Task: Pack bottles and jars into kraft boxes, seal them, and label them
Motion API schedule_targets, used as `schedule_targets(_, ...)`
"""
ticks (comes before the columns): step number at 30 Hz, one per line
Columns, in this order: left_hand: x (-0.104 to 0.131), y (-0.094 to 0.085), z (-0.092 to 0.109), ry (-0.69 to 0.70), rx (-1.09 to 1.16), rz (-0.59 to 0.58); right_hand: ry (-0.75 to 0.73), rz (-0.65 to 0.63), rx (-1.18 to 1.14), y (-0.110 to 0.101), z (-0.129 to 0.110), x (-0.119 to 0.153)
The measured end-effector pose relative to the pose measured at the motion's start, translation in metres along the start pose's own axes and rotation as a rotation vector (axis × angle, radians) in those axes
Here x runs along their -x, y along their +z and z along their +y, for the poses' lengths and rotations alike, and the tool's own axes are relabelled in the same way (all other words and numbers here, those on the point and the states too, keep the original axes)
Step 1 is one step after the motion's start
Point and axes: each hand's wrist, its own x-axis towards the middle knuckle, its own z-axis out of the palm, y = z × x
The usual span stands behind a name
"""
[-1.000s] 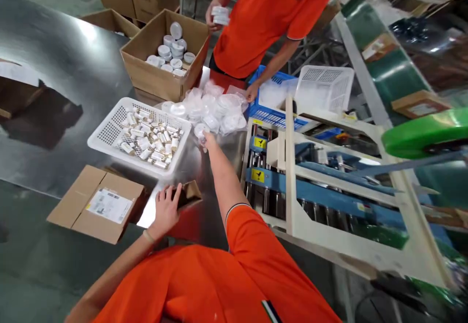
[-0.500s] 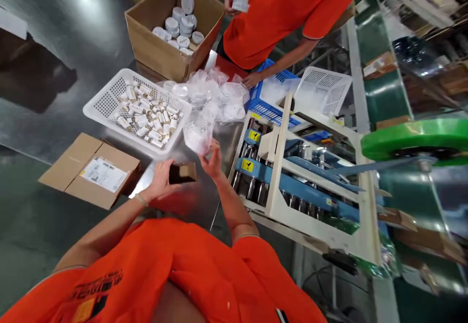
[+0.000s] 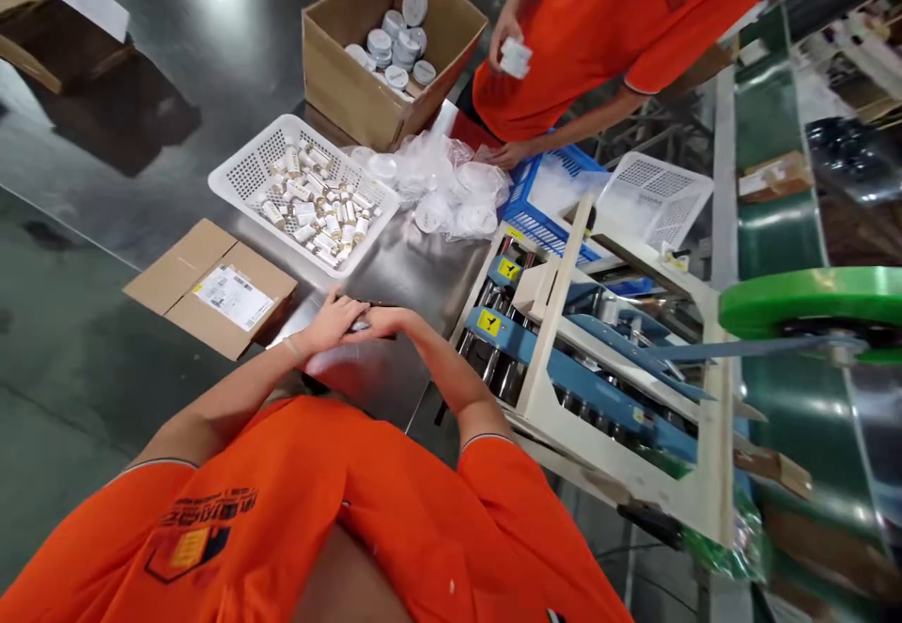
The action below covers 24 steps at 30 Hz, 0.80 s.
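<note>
Left hand (image 3: 336, 319): lies flat, fingers together, on top of a small brown box (image 3: 359, 315) on the steel table (image 3: 409, 266); it presses the box, its grip cannot be told
Right hand (image 3: 384, 320): meets the left over the same box, fingers curled down at its far edge; whether it pinches anything is hidden

Change: half a second ago the right hand held a clear bagged item above the open box, and the left steadied the box from its left side. That bag is no longer seen in either hand, and both hands have come down onto the box; judged from this, the bagged item sits inside and the flaps are being pressed shut

Left of the hands: flat carton (image 3: 211, 287) with a white label
Far of the hands: white basket (image 3: 243, 167) of small tubes; beyond it an open cardboard box (image 3: 331, 97) of round white jars
Far right: heap of clear bagged pieces (image 3: 451, 191), blue crate (image 3: 542, 219)
Right: taping machine (image 3: 598, 360) with a green roll (image 3: 810, 299)
Far side: a co-worker's hand (image 3: 504, 40) with a small white item (image 3: 516, 56)
</note>
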Motion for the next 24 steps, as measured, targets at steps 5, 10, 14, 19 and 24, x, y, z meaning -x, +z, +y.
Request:
schedule_targets(5,-0.004,-0.001,0.004,0.029,-0.038,-0.048,0.302,0.369,-0.194,-0.07,0.014,-0.059)
schedule_targets(10,-0.007,0.003,0.006,0.05,-0.075,-0.035,0.501,0.597,-0.098,-0.095,-0.011,-0.161)
schedule_targets(14,-0.011,0.011,0.006,0.117,-0.162,-0.045,0.584,0.468,0.098,-0.095,-0.031,-0.179)
schedule_targets(19,-0.016,0.022,0.002,0.143,-0.234,-0.003,0.537,0.562,0.227,-0.098,-0.019,-0.093)
schedule_targets(24,-0.02,0.025,0.004,0.142,-0.231,-0.055,0.365,0.557,0.286,-0.051,-0.011,0.037)
